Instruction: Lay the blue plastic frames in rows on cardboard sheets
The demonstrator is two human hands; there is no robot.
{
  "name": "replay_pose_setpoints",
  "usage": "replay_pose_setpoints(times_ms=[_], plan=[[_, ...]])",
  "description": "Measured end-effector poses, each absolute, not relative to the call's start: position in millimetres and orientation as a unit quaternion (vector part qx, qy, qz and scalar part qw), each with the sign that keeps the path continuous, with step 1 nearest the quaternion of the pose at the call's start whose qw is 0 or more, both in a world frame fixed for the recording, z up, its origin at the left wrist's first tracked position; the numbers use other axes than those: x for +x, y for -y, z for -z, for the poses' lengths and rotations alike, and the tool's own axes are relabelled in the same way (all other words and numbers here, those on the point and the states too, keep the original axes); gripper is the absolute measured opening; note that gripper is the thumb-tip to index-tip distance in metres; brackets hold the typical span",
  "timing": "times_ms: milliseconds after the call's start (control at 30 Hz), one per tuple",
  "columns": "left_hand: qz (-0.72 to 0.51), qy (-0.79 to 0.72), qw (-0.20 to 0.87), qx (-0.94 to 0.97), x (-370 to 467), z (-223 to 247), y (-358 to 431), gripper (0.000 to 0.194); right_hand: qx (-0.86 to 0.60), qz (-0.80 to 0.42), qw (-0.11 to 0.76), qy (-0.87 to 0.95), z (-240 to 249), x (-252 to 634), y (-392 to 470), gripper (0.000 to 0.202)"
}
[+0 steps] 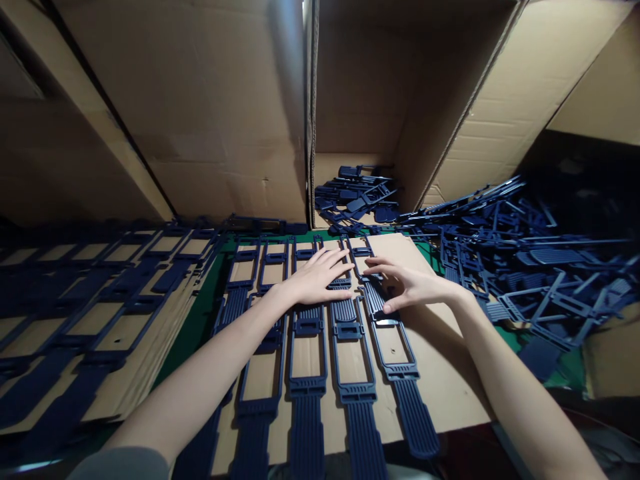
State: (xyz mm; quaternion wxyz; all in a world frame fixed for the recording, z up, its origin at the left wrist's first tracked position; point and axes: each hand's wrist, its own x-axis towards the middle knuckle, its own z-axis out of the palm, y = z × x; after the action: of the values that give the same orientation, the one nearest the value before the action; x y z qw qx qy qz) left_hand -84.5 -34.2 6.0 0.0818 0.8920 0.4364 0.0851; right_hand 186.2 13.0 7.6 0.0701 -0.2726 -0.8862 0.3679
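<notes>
Rows of dark blue plastic frame-shaped parts, each with a ribbed paddle end, lie on a cardboard sheet (440,373). My left hand (320,277) rests flat, fingers spread, over the upper parts in the middle columns, hiding some of them. At the rightmost column, my right hand (410,283) is curved over a ribbed plastic part (374,297), its thumb and fingers apart. Whether it presses on that part I cannot tell. Below that hand, another plastic frame part (400,357) points its ribbed paddle toward me.
On the left stands a stack of cardboard sheets (173,333) covered with similar blue parts. A tangled heap of blue parts (545,267) lies at the right. An open cardboard box (360,87) at the back holds more loose parts. Green surface (193,320) shows between the stacks.
</notes>
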Motion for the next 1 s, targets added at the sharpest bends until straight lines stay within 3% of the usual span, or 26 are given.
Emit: replay_pose_setpoints(times_ms=[267,1000], plan=[[-0.088,-0.427,0.081,0.897,-85.1,-3.1,32.0,0.072,-0.291,-0.29,0.019,0.911,-4.5,182.0,-4.9,0.12],[-0.076,-0.442,0.079,0.89,-82.1,-7.6,35.6,0.078,-0.255,-0.304,0.04,0.917,-4.6,178.3,-10.8,0.112]])
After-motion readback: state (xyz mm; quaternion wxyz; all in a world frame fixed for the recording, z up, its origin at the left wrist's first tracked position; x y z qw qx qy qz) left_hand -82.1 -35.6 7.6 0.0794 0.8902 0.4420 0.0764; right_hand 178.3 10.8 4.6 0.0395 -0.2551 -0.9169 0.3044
